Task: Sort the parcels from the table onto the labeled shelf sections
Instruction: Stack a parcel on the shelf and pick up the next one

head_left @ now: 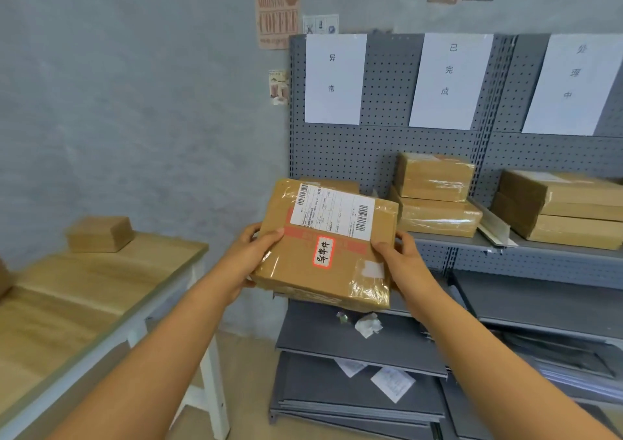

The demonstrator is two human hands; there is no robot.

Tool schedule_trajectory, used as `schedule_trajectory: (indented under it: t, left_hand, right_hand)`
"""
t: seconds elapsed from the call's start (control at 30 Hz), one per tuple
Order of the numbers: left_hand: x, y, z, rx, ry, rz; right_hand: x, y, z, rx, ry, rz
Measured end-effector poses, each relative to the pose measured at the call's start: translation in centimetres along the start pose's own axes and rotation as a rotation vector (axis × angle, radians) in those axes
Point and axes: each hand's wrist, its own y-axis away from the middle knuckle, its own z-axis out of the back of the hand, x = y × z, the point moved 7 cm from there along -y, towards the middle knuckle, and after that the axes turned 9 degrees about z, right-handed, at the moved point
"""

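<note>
I hold a brown taped parcel (333, 271) with a white shipping label and a red-bordered handwritten sticker in front of the grey shelf (472, 237). My left hand (256, 254) grips its left edge, thumb on top. My right hand (401, 257) grips its right edge. Behind it, in the left shelf section under the left paper sign (333, 79), lies another parcel (337, 185), mostly hidden. Two stacked parcels (435, 193) sit under the middle sign (450, 79), and two more (566, 207) under the right sign (573, 82). One small parcel (101, 234) rests on the wooden table (84, 291).
The table stands at the left against the blue-grey wall. Lower grey shelves (371, 345) carry crumpled paper (369, 325) and loose slips (392, 384). A second parcel's corner (3, 278) shows at the table's left edge. A loose divider (495, 225) leans between the middle and right sections.
</note>
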Motion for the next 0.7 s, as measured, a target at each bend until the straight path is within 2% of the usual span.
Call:
schedule_trajectory:
  t: [0.2,0.37,0.5,0.7]
  left_hand:
    - [-2.8,-9.8,1.1,-0.071,0.031,-0.007]
    - [-7.3,-18.9,1.5,-0.026,0.015,-0.051]
    - [-10.8,-25.7,-0.4,0.024,-0.008,-0.064]
    - [-13.8,-34.9,-4.4,0.066,-0.046,-0.032]
  right_hand:
    - [-1.3,-10.1,-3.3,0.025,-0.006,0.092]
    - [-0.5,-19.4,-5.5,-0.052,-0.027,0.143]
    - [-0.2,-26.2,-4.5,-0.162,0.019,0.149]
    - [-1.4,-35.2,-2.8,-0.172,0.038,0.128]
